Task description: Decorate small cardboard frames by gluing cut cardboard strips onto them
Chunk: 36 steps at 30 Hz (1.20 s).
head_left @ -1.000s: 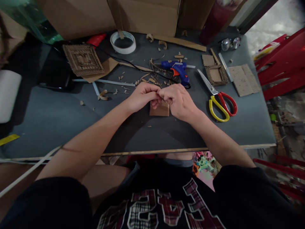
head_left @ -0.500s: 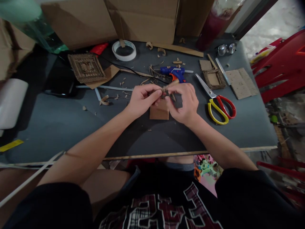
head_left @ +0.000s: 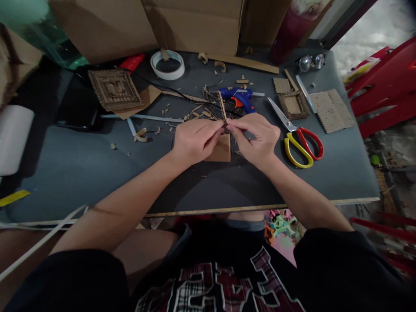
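A narrow cardboard strip [head_left: 222,105] stands up from between my fingertips, its corrugated edge showing. My left hand [head_left: 196,138] pinches its lower end from the left. From the right, my right hand [head_left: 255,135] pinches the same end, so the fingertips of both hands meet. A small brown cardboard piece [head_left: 221,151] lies on the table just below, partly covered by my left hand. Beyond the hands rests a blue glue gun [head_left: 238,96] with an orange trigger. Scissors [head_left: 300,138] with red and yellow handles lie open to the right of my right hand.
On the dark table [head_left: 81,173] lie a tape roll [head_left: 167,65], a square corrugated piece [head_left: 114,89], a small cardboard tray [head_left: 294,105], a ribbed cardboard sheet [head_left: 333,111] and eyeglasses [head_left: 311,63]. Cardboard scraps are scattered behind the hands. A green bottle [head_left: 61,47] stands back left.
The cardboard strip has swung from leaning right to nearly upright. My right hand's fingers have closed in to meet the left fingertips. The camera view has shifted slightly.
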Motion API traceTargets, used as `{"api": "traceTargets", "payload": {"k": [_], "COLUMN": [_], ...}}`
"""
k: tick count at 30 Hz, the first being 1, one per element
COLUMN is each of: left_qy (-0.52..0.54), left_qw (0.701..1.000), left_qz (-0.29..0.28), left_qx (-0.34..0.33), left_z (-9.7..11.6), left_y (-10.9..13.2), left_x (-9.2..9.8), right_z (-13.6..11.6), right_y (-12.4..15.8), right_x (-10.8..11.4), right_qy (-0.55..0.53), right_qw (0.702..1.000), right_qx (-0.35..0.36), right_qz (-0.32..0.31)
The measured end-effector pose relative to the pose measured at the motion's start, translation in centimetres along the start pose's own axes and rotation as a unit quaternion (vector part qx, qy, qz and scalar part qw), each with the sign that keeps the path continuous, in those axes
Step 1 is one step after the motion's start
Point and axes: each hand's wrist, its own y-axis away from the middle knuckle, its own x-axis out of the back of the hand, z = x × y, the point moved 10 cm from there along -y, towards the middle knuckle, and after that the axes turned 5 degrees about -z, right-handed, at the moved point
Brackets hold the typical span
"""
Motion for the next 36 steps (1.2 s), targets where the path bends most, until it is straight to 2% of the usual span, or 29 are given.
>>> {"api": "traceTargets", "payload": {"k": [10, 17, 24, 30, 36], "left_qy": [0.007, 0.051, 0.089, 0.124, 0.187], "left_qw": [1.000, 0.997, 0.993, 0.990, 0.971], "left_qz": [0.016, -0.023, -0.041, -0.034, -0.064], "left_qx": [-0.025, 0.044, 0.059, 0.061, 0.135], "left_z": [0.8, -0.5, -0.8, -0.6, -1.9], "left_y": [-0.1, -0.3, -0.4, -0.8, -0.9], "left_x": [0.6, -0.2, -0.7, 0.0, -0.5], "right_z": [-0.9, -0.3, 0.2, 0.9, 0.4], "right_y": [0.3, 0.1, -0.1, 0.0, -0.2], "right_x": [-0.5, -1.1, -1.0, -1.3, -1.3], "right_qy": [0.037, 0.006, -0.029, -0.059, -0.036], "right_qw": [0.998, 0.999, 0.998, 0.995, 0.997], "right_qx": [0.040, 0.009, -0.034, -0.059, -0.031], "right_qz": [-0.020, -0.045, -0.043, -0.048, -0.062]}}
